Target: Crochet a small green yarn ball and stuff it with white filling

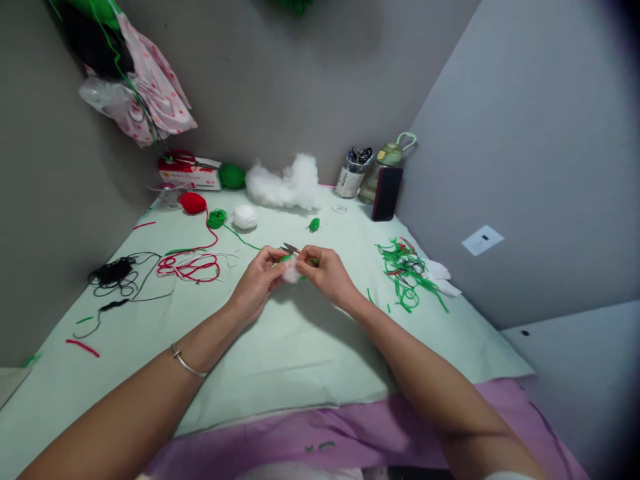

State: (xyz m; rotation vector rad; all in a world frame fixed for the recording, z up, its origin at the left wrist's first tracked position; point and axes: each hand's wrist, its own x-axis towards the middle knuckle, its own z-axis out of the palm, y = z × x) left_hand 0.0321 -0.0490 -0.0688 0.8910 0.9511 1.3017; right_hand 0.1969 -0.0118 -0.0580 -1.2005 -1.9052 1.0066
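My left hand and my right hand meet over the middle of the table. Between their fingertips is a small tuft of white stuffing. Pinched at my left fingertips, a bit of green yarn work shows against the tuft; its shape is mostly hidden. My right thumb and fingers close on the tuft's right side. Just beyond the fingers, dark-bladed scissors poke out, mostly covered. A green strand runs from a small green yarn ball towards my left hand. Past my hands lies a small green piece.
White stuffing is heaped at the back wall, beside balls of green, red and white yarn. Black yarn tangles at left, green scraps at right. A phone leans against a bottle.
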